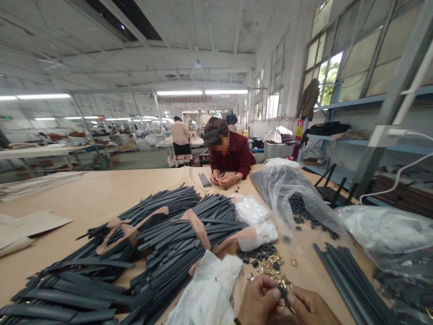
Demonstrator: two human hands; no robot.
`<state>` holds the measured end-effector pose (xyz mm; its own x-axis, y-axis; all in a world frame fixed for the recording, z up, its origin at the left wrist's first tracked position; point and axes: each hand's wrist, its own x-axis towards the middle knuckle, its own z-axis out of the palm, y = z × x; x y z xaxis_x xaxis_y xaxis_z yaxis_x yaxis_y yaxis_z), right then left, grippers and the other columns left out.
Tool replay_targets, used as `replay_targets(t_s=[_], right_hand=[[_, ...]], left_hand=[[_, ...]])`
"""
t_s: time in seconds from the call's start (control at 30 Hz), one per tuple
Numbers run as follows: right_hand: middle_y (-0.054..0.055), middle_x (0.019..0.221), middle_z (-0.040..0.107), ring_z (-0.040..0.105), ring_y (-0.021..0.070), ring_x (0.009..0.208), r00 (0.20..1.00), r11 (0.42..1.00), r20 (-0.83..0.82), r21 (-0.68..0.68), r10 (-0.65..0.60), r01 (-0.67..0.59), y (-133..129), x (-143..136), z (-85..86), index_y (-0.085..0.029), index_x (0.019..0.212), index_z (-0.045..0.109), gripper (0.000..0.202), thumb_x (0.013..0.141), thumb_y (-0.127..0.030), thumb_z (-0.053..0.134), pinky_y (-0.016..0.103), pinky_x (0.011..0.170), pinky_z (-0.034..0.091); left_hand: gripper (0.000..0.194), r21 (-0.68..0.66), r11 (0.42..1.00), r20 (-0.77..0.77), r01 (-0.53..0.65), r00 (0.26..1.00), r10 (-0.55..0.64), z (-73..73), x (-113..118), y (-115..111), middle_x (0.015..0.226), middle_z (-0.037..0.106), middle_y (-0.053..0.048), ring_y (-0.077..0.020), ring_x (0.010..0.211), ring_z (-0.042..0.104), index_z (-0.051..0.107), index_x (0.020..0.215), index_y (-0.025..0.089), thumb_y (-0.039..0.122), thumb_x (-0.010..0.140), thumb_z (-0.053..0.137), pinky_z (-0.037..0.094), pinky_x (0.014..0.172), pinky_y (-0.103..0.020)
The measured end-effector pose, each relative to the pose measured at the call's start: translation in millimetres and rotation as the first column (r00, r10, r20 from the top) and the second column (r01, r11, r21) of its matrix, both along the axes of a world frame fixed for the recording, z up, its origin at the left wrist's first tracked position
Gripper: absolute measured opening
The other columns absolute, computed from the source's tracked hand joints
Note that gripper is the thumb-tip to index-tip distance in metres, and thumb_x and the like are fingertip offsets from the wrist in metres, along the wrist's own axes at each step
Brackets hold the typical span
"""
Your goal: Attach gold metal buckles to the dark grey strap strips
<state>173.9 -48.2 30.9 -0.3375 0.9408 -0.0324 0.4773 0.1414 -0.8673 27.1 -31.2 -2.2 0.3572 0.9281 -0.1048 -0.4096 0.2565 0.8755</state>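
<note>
Near the bottom edge, my left hand [259, 300] pinches a small dark piece [282, 291] between thumb and fingers. My right hand [309, 307] is closed at the other side of the same piece, its fingertips touching it. Just beyond both hands lies a pile of gold metal buckles [270, 266], with black loops [259, 252] mixed in at its far side. To the left, a crumpled white plastic bag [209, 286] rests against large bundles of dark straps [189, 232] tied with pinkish cloth strips. More dark straps [352, 280] lie to the right.
A person in a dark red shirt [235, 155] leans over the table's far side, hands together near a few straps [204, 180]. Clear plastic bags [287, 194] with black loops stand right of centre. Cream sheets [37, 225] lie at left. Another person [181, 135] stands farther back.
</note>
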Motion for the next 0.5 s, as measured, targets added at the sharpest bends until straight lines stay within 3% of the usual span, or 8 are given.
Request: replay_targets(t_s=[0.13,0.27,0.37,0.5], right_hand=[[0.003,0.068,0.061,0.055,0.0174,0.066,0.998,0.998,0.032,0.030,-0.051,0.050,1,-4,-6.7,-0.015,0.069,0.059,0.040,0.081,-0.044,0.033,0.023,0.061,0.041],[0.003,0.066,0.062,0.054,0.0173,0.064,0.999,0.997,0.041,0.064,-0.036,0.034,-6,-1,0.9,-0.017,0.066,0.060,0.036,0.080,-0.042,0.038,0.024,0.062,0.041],[0.003,0.063,0.060,0.053,0.0167,0.062,0.998,0.996,0.042,0.078,-0.044,0.041,-11,-2,8.4,-0.017,0.066,0.058,0.035,0.081,-0.041,0.037,0.025,0.061,0.041],[0.002,0.067,0.057,0.052,0.0155,0.064,0.998,0.995,0.010,0.079,-0.068,0.067,-11,-6,7.4,-0.018,0.069,0.053,0.034,0.083,-0.042,0.033,0.025,0.061,0.041]], left_hand=[[0.035,-0.106,0.989,0.051,-0.101,0.993,0.107,5.2,2,-2,0.052,0.053,0.001,-0.0044,0.042,0.044,0.051,0.072,0.012,0.036,0.056,0.071,0.034,0.045,-0.017],[0.018,0.012,0.994,-0.198,-0.108,0.974,0.108,13.3,5,-9,0.051,0.054,0.001,-0.0059,0.042,0.044,0.056,0.068,0.011,0.025,0.061,0.065,0.035,0.044,-0.019],[0.010,0.026,0.997,-0.283,-0.075,0.956,0.079,20.4,7,-13,0.054,0.054,0.002,-0.0065,0.043,0.045,0.057,0.068,0.011,0.020,0.064,0.059,0.037,0.044,-0.019],[0.021,-0.003,0.996,-0.240,-0.089,0.967,0.086,23.0,5,-11,0.056,0.054,0.001,-0.0080,0.045,0.048,0.051,0.072,0.013,0.032,0.068,0.058,0.040,0.045,-0.020]])
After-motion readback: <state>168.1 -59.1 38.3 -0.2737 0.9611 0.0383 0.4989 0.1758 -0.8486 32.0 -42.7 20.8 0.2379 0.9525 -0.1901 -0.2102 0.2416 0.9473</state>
